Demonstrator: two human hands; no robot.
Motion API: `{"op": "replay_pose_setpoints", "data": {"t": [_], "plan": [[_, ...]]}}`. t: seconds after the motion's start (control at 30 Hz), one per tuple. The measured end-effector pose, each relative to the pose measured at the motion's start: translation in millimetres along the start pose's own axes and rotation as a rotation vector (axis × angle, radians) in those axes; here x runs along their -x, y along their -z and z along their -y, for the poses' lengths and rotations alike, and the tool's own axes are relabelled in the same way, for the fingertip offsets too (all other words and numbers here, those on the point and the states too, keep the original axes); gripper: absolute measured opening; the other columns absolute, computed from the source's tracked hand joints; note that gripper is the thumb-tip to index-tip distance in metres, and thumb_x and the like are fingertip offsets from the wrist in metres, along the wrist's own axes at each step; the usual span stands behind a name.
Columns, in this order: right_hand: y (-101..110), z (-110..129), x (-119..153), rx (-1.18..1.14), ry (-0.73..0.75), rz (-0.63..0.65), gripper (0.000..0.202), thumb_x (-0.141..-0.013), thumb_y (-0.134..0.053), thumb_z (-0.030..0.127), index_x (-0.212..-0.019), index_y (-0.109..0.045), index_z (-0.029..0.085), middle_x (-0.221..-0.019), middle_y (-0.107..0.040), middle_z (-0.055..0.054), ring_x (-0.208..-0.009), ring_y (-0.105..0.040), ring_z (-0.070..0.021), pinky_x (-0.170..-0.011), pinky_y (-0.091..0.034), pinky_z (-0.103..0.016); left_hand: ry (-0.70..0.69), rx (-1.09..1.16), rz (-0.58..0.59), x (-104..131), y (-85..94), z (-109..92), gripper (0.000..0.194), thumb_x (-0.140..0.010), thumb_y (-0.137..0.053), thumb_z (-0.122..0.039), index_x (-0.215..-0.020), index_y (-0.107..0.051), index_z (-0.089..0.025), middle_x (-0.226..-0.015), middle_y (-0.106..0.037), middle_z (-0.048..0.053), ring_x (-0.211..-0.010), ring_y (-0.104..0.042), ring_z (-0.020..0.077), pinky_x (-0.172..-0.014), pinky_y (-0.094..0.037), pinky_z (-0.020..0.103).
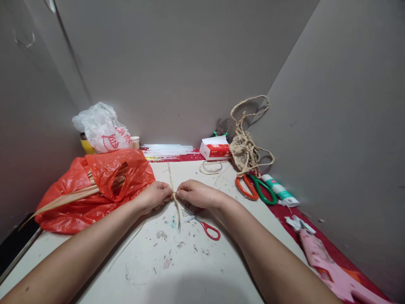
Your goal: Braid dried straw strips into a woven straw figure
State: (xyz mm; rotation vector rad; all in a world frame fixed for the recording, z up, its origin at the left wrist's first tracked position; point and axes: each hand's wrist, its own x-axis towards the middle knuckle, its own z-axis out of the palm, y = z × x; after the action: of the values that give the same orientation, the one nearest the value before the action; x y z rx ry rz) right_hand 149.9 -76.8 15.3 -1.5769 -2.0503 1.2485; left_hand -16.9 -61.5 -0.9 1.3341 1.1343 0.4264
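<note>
Strand [176,204] pinched by left hand [156,196] and right hand [199,194], scissors [203,223] close by, red bag [103,166] alongside

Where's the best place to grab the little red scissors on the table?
Probably by the red loop, coming from the person's near side. The scissors lie on the table with this loop turned right and toward the person, while the metal blade points left. The right hand is just beyond, so the near side looks freer.
</note>
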Motion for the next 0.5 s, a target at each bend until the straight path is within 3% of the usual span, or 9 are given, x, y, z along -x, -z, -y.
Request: {"op": "replay_pose_setpoints", "data": {"t": [0.13, 0.3, 0.5], "plan": [[3.6, 2.0, 1.5, -0.089, -0.035, -0.026, 0.015, -0.075, -0.046, 0.015, -0.062, -0.053, 0.014, -0.052, -0.046, 0.003, -0.043, -0.036, -0.0055, -0.042, -0.027, -0.018, -0.016, -0.014, -0.014, -1.2, -1.1, 2.5, 0.021, -0.073, -0.048, -0.026, -0.057, -0.038, -0.019, -0.045, -0.031, -0.009, -0.033, -0.019, 0.0025, -0.035, -0.010, 0.020], [-10.2, 3.9, -3.8, -0.354, -0.121, -0.064, 0.017, -0.079, -0.042, 0.019, -0.063, -0.047, 0.017, -0.042, -0.034, 0.007, -0.032, -0.027, -0.0048, -0.035, -0.018, -0.019, -0.046, -0.017, -0.037, -1.9, -1.2, 4.4, 0.023, -0.072, -0.052, -0.033, -0.059, -0.040, -0.019, -0.045, -0.032, -0.010, -0.033, -0.019, 0.0022, -0.035, -0.011, 0.020], [-28.3, 17.7, -0.1, -0.111, -0.122, -0.227, 0.020, -0.080, -0.043, 0.019, -0.066, -0.056, 0.014, -0.044, -0.048, 0.001, -0.037, -0.039, -0.0075, -0.040, -0.027, -0.020, -0.039, 0.046, 0.010, -4.3, 3.0, 4.9, 0.015, -0.070, -0.049, -0.025, -0.058, -0.048, -0.016, -0.044, -0.044, -0.006, -0.031, -0.022, 0.0023, -0.034, -0.013, 0.020]]}}
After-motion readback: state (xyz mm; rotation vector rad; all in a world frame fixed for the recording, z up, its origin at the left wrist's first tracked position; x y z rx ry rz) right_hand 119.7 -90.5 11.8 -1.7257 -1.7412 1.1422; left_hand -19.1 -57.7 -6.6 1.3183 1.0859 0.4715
